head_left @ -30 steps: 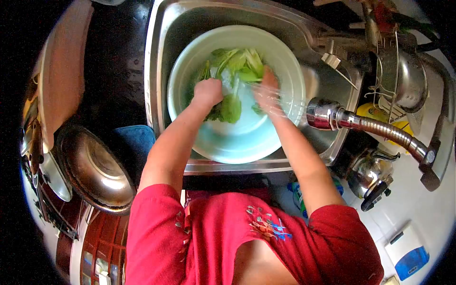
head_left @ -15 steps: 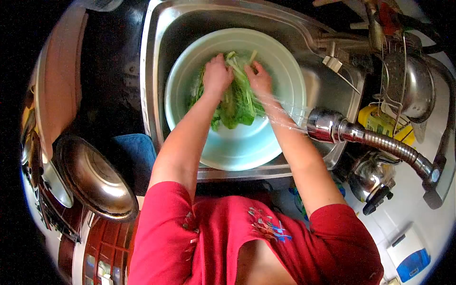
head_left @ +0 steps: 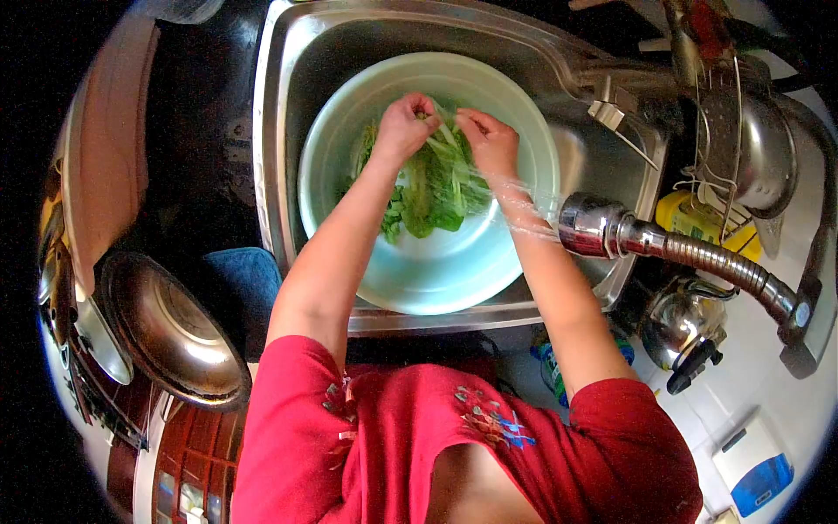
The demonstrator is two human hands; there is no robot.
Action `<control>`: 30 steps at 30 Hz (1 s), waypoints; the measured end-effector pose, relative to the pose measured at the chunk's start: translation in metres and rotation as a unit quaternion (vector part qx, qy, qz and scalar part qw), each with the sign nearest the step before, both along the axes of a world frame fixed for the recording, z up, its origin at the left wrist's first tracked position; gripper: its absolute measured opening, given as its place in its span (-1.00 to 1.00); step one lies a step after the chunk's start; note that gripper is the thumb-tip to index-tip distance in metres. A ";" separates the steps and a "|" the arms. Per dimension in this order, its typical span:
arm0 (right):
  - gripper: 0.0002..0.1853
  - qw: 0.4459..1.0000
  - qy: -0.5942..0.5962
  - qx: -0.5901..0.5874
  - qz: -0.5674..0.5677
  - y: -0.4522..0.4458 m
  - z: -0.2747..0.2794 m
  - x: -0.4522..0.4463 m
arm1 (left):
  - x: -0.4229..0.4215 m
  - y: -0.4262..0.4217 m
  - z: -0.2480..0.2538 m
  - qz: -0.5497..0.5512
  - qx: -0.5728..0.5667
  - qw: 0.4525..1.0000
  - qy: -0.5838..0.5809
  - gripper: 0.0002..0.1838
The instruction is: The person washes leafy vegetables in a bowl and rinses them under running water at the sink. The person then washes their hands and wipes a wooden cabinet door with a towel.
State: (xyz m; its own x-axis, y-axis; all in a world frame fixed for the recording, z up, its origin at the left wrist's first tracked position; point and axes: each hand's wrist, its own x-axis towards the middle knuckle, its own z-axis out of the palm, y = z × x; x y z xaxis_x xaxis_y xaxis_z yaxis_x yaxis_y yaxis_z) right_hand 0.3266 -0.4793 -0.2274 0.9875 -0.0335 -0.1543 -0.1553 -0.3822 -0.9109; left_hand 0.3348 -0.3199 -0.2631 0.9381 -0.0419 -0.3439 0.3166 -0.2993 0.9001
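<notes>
Over a pale green basin (head_left: 419,297), my left hand (head_left: 408,129) is closed, its fingers pinching the upper stems of leafy greens (head_left: 428,205). Across from it, my right hand (head_left: 491,144) has thumb and fingertips drawn together at the stem ends of the same greens. Dark green leaves hang down into the basin below both hands. From the chrome faucet head (head_left: 587,225), thin streams of water spray leftward across my right forearm into the basin.
The basin sits in a stainless steel sink (head_left: 292,52). A flexible faucet hose (head_left: 716,262) reaches in from the right. To the right stands a shiny kettle (head_left: 685,323) near a yellow package (head_left: 698,218). A wok (head_left: 175,327) and a blue cloth (head_left: 249,279) are at left.
My fingers have drawn in to a pinch at the stem tops, the right hand turning inward. The greens have shifted slightly in the basin. Water still sprays.
</notes>
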 end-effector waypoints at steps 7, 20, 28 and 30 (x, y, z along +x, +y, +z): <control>-0.79 1.000 0.001 -0.025 0.013 -0.009 0.024 0.003 | -0.006 0.006 0.022 0.072 0.016 0.997 -0.027 -0.68; -0.87 0.999 -0.025 -0.032 -0.029 -0.025 0.125 0.016 | -0.035 0.015 0.121 0.279 -0.246 0.927 0.053 -0.66; -0.34 0.976 0.046 -0.161 0.142 -0.020 0.014 0.020 | -0.055 -0.019 0.003 0.231 0.004 0.972 0.044 -0.49; -0.15 0.959 0.022 -0.243 0.141 -0.016 -0.011 0.003 | -0.056 -0.014 -0.001 0.219 0.042 0.975 0.020 -0.45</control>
